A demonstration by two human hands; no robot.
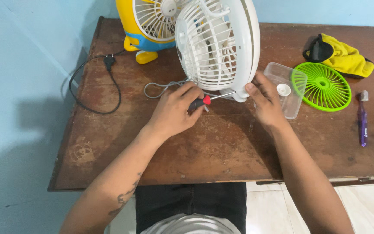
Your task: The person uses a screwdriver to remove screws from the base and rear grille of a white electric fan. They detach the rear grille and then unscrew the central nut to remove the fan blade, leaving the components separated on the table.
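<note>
Clear plastic tub (287, 89) holds a small white cap (283, 89), beside green fan grille (324, 86) | left hand (172, 111) grips a red-handled screwdriver (208, 100), tip at white fan (219, 43) base | right hand (266, 102) fingers steady the fan rim, mid-table (221, 143) | yellow fan (152, 26) behind; purple toothbrush (362, 119) right.

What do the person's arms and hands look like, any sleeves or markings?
Both arms are bare, with no sleeves in view. Left hand and right hand wear no gloves, rings or watch. The left forearm carries a dark tattoo near the elbow. No markings visible on the right arm.
</note>
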